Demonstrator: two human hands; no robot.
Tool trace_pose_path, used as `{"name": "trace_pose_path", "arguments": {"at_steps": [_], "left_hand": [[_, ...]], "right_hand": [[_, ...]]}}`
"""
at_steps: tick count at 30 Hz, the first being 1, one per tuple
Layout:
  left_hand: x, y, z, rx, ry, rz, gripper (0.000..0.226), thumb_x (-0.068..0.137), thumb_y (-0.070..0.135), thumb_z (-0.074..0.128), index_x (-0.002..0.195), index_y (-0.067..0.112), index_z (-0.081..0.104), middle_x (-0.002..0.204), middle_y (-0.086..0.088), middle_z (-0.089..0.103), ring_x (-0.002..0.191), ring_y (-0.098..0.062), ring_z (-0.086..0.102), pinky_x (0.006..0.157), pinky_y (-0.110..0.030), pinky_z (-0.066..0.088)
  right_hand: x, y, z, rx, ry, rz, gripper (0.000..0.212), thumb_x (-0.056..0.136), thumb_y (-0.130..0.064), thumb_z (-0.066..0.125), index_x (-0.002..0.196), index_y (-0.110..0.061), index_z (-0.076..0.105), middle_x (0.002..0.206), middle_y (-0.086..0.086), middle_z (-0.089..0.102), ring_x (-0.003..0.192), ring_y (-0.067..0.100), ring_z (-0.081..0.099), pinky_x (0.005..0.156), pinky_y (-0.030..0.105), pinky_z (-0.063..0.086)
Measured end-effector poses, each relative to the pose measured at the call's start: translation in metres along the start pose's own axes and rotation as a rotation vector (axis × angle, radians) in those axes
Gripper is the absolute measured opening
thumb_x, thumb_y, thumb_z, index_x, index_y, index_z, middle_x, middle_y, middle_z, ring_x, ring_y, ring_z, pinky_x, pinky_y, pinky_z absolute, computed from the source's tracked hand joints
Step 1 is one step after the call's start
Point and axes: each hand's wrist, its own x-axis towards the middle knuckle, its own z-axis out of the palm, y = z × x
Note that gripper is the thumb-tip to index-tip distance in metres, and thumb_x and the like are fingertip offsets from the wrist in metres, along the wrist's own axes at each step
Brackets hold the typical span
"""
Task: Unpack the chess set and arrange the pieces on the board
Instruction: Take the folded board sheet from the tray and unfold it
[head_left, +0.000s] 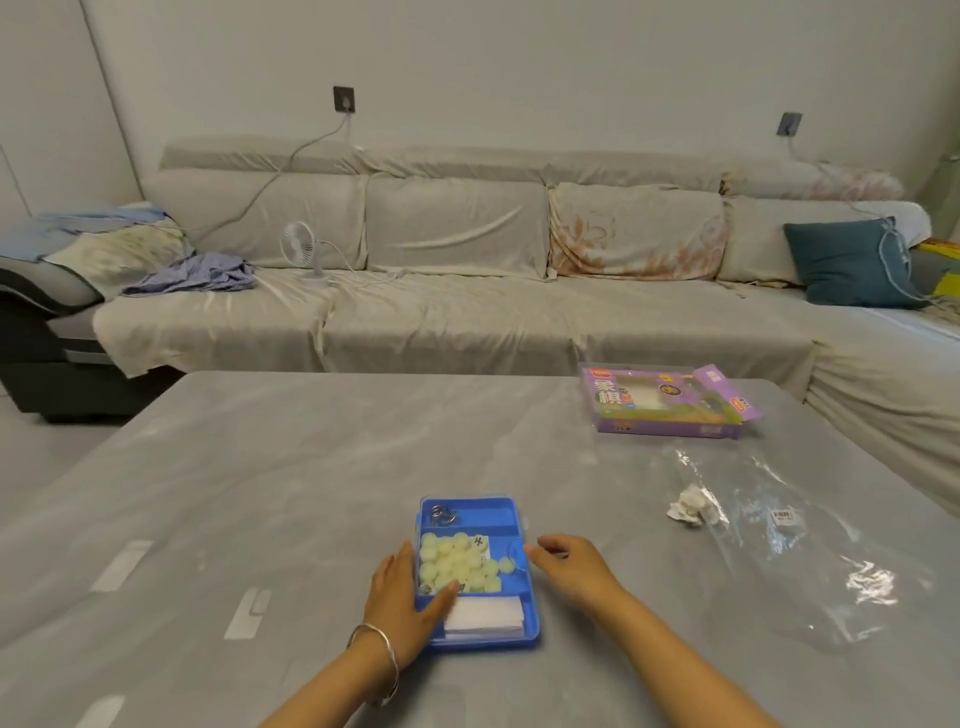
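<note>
My left hand (402, 597) lies flat on the tray (498, 512), right hand (571, 566) half-curled at its lid (514, 553) edge; a jerk could scatter pieces (457, 566).

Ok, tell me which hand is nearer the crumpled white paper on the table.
Right. The right hand is at the blue tray's right edge, with the crumpled paper apart, off to its right. The left hand rests on the tray's left side, farther off.

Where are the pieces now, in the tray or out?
In. The pale pieces lie heaped in the blue tray's middle compartment; none shows on the table.
</note>
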Motion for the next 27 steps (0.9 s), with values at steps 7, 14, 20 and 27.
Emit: {"name": "trace_pose_path", "arguments": {"at_steps": [7, 14, 20, 27], "left_hand": [[0.008, -0.005, -0.013, 0.003, 0.056, -0.036, 0.039, 0.09, 0.04, 0.053, 0.123, 0.02, 0.05, 0.126, -0.002, 0.053, 0.12, -0.02, 0.043, 0.099, -0.035, 0.041], [0.011, -0.001, 0.003, 0.142, 0.055, 0.048, 0.067, 0.083, 0.059, 0.05, 0.137, 0.025, 0.031, 0.14, 0.007, 0.04, 0.126, -0.019, 0.034, 0.103, -0.033, 0.035], [0.01, 0.008, 0.0, 0.486, -0.068, 0.305, 0.071, 0.082, 0.066, 0.003, 0.146, 0.035, 0.004, 0.155, 0.012, -0.008, 0.143, -0.017, -0.004, 0.115, -0.03, 0.003], [0.012, 0.008, -0.001, 0.513, -0.127, 0.278, 0.063, 0.089, 0.064, 0.005, 0.146, 0.036, 0.004, 0.155, 0.014, -0.008, 0.142, -0.016, -0.01, 0.115, -0.03, 0.0]], "right_hand": [[0.0, 0.003, 0.018, 0.008, 0.02, -0.055, 0.03, 0.089, -0.04, 0.057, 0.109, -0.018, 0.058, 0.096, -0.003, 0.065, 0.089, 0.012, 0.064, 0.077, 0.027, 0.053], [0.011, -0.003, 0.022, -0.194, 0.015, -0.065, 0.018, 0.095, -0.04, 0.044, 0.105, -0.025, 0.044, 0.102, -0.004, 0.063, 0.09, 0.013, 0.064, 0.079, 0.035, 0.055], [0.021, -0.01, 0.013, -0.266, -0.112, -0.092, 0.018, 0.098, -0.031, 0.04, 0.108, -0.016, 0.043, 0.078, -0.008, 0.054, 0.078, 0.011, 0.059, 0.066, 0.028, 0.05], [0.025, -0.013, 0.003, -0.2, -0.206, -0.009, 0.022, 0.094, -0.03, 0.049, 0.111, -0.018, 0.042, 0.096, -0.001, 0.061, 0.084, 0.009, 0.06, 0.064, 0.02, 0.048]]}}
